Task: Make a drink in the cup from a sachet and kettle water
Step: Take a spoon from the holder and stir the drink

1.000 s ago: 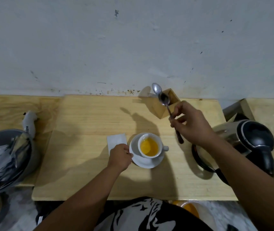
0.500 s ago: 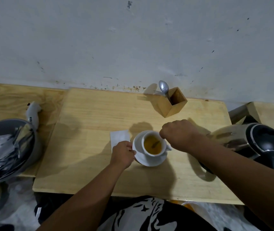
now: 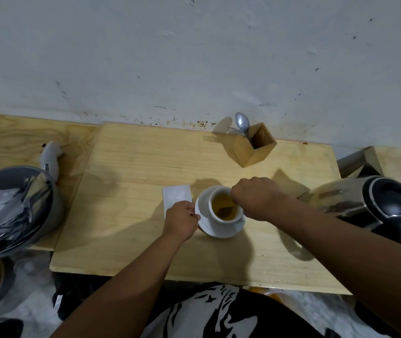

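Observation:
A white cup (image 3: pixel 219 217) of yellow-brown drink stands on a white saucer (image 3: pixel 219 231) in the middle of the wooden board. My right hand (image 3: pixel 255 197) is closed over the cup's right rim, holding a spoon (image 3: pixel 226 211) whose bowl shows dark in the liquid. My left hand (image 3: pixel 181 222) pinches the saucer's left edge. A white sachet (image 3: pixel 176 195) lies flat just left of the saucer. The steel kettle (image 3: pixel 365 203) with a black lid and handle sits at the right.
A wooden cutlery box (image 3: pixel 254 148) with a spoon and fork stands at the back by the wall. At the left sits a grey bowl (image 3: pixel 12 208) full of foil wrappers, with a white crumpled packet (image 3: pixel 51 158) behind it. The board's front edge (image 3: pixel 194 276) runs near my body.
My right hand came down from near the cutlery box with the spoon and put it into the cup. The left hand stayed on the saucer's edge.

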